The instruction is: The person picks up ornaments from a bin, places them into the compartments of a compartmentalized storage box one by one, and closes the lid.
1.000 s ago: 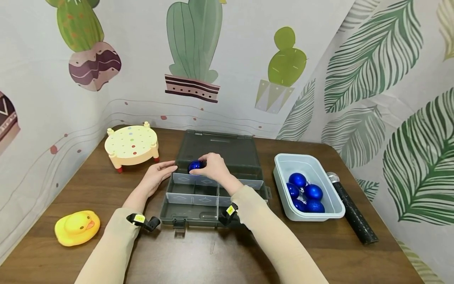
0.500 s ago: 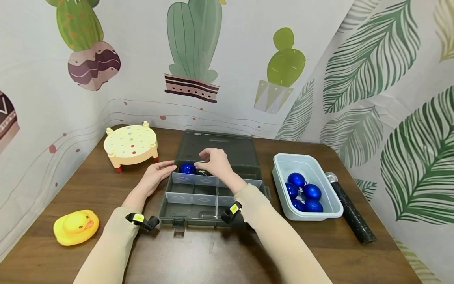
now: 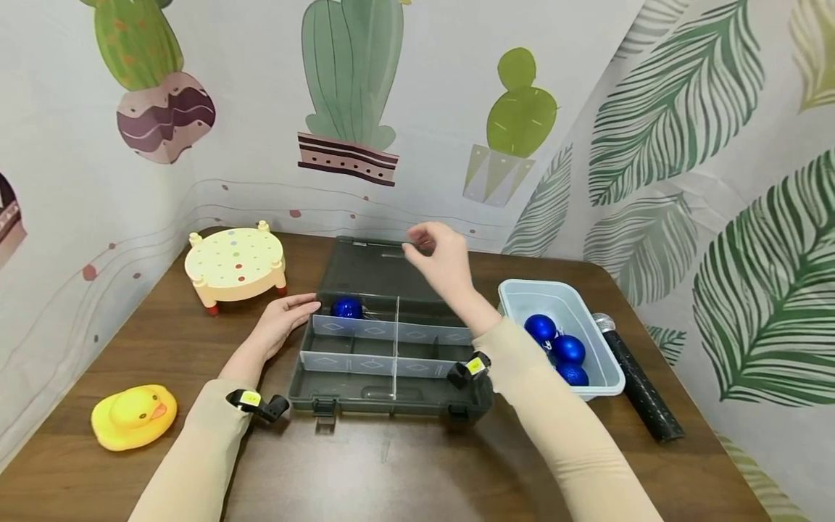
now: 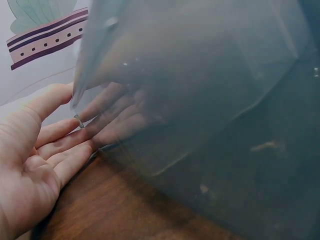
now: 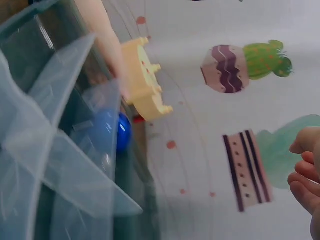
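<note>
A dark translucent organizer box (image 3: 372,407) lies with its lid tipped back and upright dividers inside. In its back left compartment sits a shiny blue ball ornament (image 3: 347,308), also partly visible behind a divider in the right wrist view. My left hand (image 3: 277,326) touches the box's left side with extended fingers; the left wrist view shows the fingertips against its wall. Above the lid hovers my right hand (image 3: 446,261), holding nothing, its fingers loosely bent and apart from the thumb.
Right of the box, a pale blue tub (image 3: 613,377) contains several blue ball ornaments (image 3: 567,349), partly hidden by the right sleeve. Beside it lies a black microphone (image 3: 642,384). A cream toy table (image 3: 235,264) and a yellow rubber duck (image 3: 135,417) are at the left.
My right hand has let go of the blue ball ornament in the back left compartment, then risen and moved right. My left hand has stayed at the box's side.
</note>
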`<action>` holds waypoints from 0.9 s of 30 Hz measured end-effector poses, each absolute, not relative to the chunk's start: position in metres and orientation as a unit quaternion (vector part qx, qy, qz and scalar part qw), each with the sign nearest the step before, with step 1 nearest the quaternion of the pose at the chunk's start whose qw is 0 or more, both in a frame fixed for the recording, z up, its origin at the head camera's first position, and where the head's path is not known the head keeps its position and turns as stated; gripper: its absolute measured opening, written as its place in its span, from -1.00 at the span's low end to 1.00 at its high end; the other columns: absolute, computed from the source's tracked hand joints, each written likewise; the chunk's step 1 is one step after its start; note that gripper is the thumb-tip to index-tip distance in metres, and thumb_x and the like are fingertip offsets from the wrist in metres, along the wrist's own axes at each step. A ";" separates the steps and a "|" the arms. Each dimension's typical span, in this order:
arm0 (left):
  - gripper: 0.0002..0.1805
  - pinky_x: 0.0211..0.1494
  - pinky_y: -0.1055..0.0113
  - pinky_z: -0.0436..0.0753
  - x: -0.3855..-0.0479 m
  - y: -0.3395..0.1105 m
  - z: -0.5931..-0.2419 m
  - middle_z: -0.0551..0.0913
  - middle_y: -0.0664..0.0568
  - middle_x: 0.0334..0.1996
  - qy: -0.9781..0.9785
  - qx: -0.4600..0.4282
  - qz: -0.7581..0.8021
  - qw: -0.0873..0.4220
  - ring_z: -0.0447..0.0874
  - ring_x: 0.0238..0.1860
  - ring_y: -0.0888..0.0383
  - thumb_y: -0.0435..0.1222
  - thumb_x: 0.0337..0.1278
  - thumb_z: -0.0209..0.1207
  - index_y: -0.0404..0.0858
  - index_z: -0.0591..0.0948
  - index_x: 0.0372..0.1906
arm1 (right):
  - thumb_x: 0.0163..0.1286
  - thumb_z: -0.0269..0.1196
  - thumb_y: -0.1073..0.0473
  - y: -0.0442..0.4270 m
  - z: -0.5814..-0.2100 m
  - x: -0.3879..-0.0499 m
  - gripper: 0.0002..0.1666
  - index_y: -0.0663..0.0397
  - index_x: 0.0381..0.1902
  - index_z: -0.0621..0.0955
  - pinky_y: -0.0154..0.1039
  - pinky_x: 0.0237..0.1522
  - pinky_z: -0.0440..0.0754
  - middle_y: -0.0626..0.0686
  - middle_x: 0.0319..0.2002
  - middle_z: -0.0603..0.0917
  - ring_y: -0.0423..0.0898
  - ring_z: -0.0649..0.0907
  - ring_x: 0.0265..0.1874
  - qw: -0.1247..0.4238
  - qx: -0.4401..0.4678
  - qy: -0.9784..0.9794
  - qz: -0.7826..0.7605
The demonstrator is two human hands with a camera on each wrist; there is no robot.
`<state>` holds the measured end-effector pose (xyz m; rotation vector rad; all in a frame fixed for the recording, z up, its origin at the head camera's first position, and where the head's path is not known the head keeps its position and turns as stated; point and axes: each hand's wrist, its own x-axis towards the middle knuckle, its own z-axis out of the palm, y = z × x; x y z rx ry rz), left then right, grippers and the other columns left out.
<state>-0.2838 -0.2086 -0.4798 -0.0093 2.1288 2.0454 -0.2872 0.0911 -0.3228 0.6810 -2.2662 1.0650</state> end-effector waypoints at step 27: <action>-0.28 0.15 0.63 0.53 -0.281 -0.208 -0.477 0.26 -0.24 0.45 0.718 -0.007 0.689 0.096 0.49 0.08 0.47 -0.14 0.34 0.19 -0.43 0.26 0.43 | 0.19 0.39 0.30 0.275 -0.335 -0.297 -0.66 0.35 -0.09 0.63 0.09 -0.06 0.69 0.32 -0.12 0.69 0.22 0.68 -0.15 0.237 0.162 -0.917 0.277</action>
